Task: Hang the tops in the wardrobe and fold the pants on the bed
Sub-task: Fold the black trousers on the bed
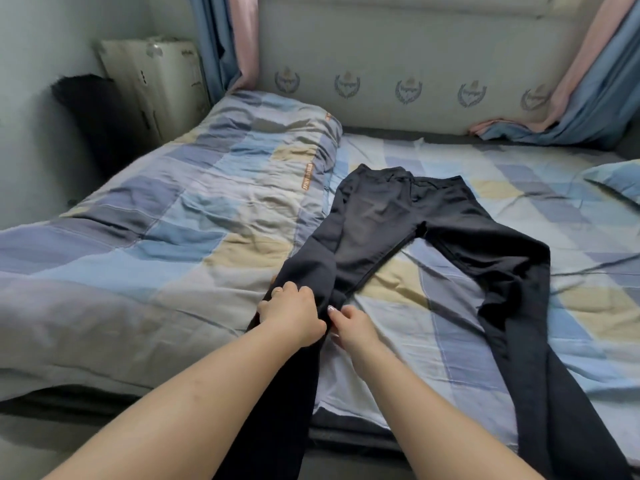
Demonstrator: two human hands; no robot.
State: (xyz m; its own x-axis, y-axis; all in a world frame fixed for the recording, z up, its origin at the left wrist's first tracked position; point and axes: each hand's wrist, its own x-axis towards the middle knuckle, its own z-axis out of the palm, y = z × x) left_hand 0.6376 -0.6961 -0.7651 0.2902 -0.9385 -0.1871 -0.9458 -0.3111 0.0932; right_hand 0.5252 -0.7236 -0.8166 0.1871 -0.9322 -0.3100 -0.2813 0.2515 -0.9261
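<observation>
Dark navy pants (388, 216) lie spread flat on the checked bed sheet (540, 237), waistband toward the far wall, both legs running toward me and over the bed's front edge. My left hand (294, 315) grips the left trouser leg near the knee, fingers curled over the cloth. Close beside it, my right hand (351, 325) pinches the inner edge of the same leg. The right trouser leg (512, 289) lies untouched.
A folded checked quilt (194, 216) covers the bed's left half. A pillow corner (616, 181) shows at the right edge. Blue and pink curtains (585, 81) hang at the back, and a dark garment (90, 109) drapes over something at the left wall.
</observation>
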